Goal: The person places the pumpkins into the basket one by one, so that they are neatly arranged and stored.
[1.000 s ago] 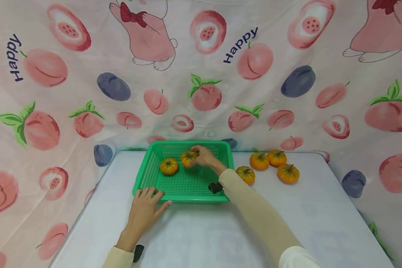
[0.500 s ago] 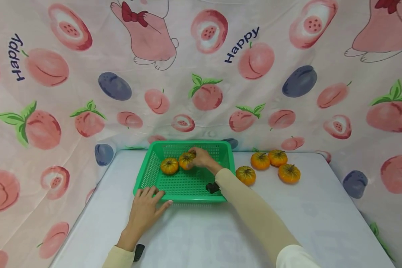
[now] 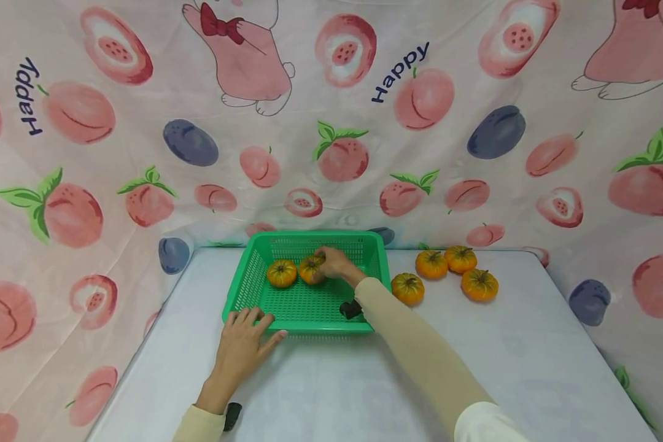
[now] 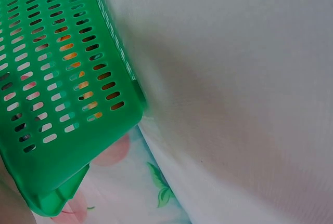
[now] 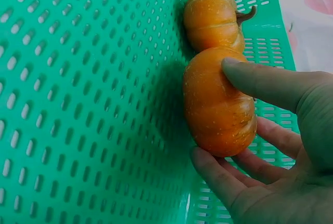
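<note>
white tabletop [image 3: 331,387]; held pumpkin [image 3: 309,271] now lower

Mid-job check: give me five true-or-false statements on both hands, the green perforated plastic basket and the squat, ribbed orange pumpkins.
1. The right hand grips a squat, ribbed orange pumpkin inside the green perforated plastic basket. True.
2. The basket is tipped onto its side. False: it stands upright.
3. The left hand rests at the basket's near rim. True.
4. The gripped pumpkin is the only one in the basket. False: a second pumpkin sits beside it.
5. Just two lie outside. False: four pumpkins lie on the white-covered table.
</note>
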A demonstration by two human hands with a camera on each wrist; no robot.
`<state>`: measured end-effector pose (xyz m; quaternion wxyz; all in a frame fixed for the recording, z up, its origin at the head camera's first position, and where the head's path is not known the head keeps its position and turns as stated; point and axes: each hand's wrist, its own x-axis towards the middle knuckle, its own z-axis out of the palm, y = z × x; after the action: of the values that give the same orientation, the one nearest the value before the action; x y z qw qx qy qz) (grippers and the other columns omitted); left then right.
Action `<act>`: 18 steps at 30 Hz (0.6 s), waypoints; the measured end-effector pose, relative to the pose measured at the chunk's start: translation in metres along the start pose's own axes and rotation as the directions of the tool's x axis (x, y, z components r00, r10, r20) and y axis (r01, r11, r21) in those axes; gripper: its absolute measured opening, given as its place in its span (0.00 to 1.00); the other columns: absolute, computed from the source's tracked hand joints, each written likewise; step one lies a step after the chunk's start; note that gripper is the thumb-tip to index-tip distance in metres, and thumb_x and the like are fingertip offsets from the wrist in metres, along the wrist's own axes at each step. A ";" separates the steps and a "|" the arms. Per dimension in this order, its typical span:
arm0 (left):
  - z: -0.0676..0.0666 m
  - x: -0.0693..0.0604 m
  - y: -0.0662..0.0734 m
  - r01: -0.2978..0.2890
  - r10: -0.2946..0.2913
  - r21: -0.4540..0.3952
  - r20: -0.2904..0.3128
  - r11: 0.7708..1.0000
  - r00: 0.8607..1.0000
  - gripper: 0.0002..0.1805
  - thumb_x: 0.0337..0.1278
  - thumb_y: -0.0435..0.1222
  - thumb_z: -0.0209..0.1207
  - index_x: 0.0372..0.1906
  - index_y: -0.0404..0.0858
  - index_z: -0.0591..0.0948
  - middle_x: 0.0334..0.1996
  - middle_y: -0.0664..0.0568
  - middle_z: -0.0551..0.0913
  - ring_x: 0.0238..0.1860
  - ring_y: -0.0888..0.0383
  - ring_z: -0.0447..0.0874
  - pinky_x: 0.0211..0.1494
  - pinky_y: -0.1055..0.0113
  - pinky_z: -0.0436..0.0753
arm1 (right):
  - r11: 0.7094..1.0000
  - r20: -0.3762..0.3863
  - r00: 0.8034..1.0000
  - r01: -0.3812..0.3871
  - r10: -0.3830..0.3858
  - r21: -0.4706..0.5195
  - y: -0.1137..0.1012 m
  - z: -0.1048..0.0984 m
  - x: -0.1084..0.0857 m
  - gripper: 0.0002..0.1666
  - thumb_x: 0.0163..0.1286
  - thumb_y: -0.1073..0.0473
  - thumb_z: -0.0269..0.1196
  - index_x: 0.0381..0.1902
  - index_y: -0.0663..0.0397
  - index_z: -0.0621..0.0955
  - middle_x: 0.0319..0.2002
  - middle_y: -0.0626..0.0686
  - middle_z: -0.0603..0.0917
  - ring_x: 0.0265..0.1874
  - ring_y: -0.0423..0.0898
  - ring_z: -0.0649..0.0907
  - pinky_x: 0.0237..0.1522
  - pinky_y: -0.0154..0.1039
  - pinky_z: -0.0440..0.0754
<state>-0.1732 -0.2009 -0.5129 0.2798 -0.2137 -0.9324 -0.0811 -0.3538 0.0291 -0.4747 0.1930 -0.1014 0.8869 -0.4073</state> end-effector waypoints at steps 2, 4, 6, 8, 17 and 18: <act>0.000 0.000 0.000 0.003 -0.003 0.003 0.007 1.000 1.000 0.25 0.60 0.64 0.54 0.38 0.46 0.81 0.33 0.53 0.76 0.36 0.52 0.74 0.45 0.55 0.70 | 1.000 0.006 1.000 -0.008 0.008 -0.002 0.001 0.001 0.000 0.40 0.58 0.60 0.73 0.68 0.50 0.71 0.68 0.58 0.72 0.65 0.59 0.72 0.64 0.55 0.73; 0.000 0.000 0.000 0.005 -0.005 0.006 0.014 1.000 1.000 0.24 0.60 0.63 0.55 0.38 0.47 0.81 0.34 0.53 0.76 0.36 0.52 0.74 0.46 0.55 0.70 | 1.000 0.009 1.000 -0.010 0.010 -0.004 0.002 0.001 0.001 0.40 0.58 0.60 0.73 0.68 0.50 0.71 0.67 0.59 0.71 0.65 0.59 0.72 0.64 0.56 0.73; 0.000 0.000 0.000 0.006 -0.006 0.009 0.016 1.000 1.000 0.23 0.59 0.62 0.56 0.38 0.47 0.81 0.34 0.53 0.76 0.37 0.52 0.74 0.46 0.55 0.70 | 1.000 0.010 1.000 -0.008 0.008 -0.003 0.003 0.002 0.001 0.39 0.58 0.60 0.73 0.67 0.50 0.72 0.67 0.59 0.71 0.65 0.59 0.72 0.64 0.56 0.73; 0.000 0.000 0.000 0.007 -0.007 0.011 0.017 1.000 1.000 0.23 0.59 0.62 0.56 0.39 0.47 0.81 0.34 0.53 0.76 0.37 0.52 0.74 0.46 0.55 0.70 | 1.000 0.017 1.000 -0.002 0.002 -0.001 0.004 0.002 0.001 0.40 0.59 0.60 0.73 0.68 0.49 0.71 0.68 0.59 0.71 0.66 0.59 0.72 0.64 0.56 0.73; 0.000 0.000 0.000 -0.001 0.001 0.007 -0.005 1.000 1.000 0.28 0.63 0.66 0.48 0.38 0.46 0.81 0.33 0.53 0.76 0.36 0.52 0.74 0.45 0.55 0.69 | 1.000 0.044 0.999 0.015 -0.015 -0.001 0.005 0.002 0.002 0.42 0.60 0.60 0.72 0.70 0.49 0.68 0.71 0.57 0.68 0.67 0.58 0.71 0.64 0.54 0.73; 0.000 0.000 0.000 -0.001 0.001 0.005 -0.006 1.000 1.000 0.28 0.63 0.66 0.48 0.38 0.46 0.81 0.34 0.53 0.76 0.36 0.52 0.74 0.45 0.55 0.69 | 1.000 0.048 0.999 0.020 -0.020 0.007 0.005 0.001 0.001 0.42 0.60 0.60 0.71 0.71 0.50 0.68 0.71 0.57 0.68 0.68 0.58 0.71 0.64 0.54 0.73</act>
<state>-0.1731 -0.2005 -0.5129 0.2831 -0.2132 -0.9317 -0.0792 -0.3547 0.0311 -0.4795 0.2103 -0.1194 0.8796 -0.4097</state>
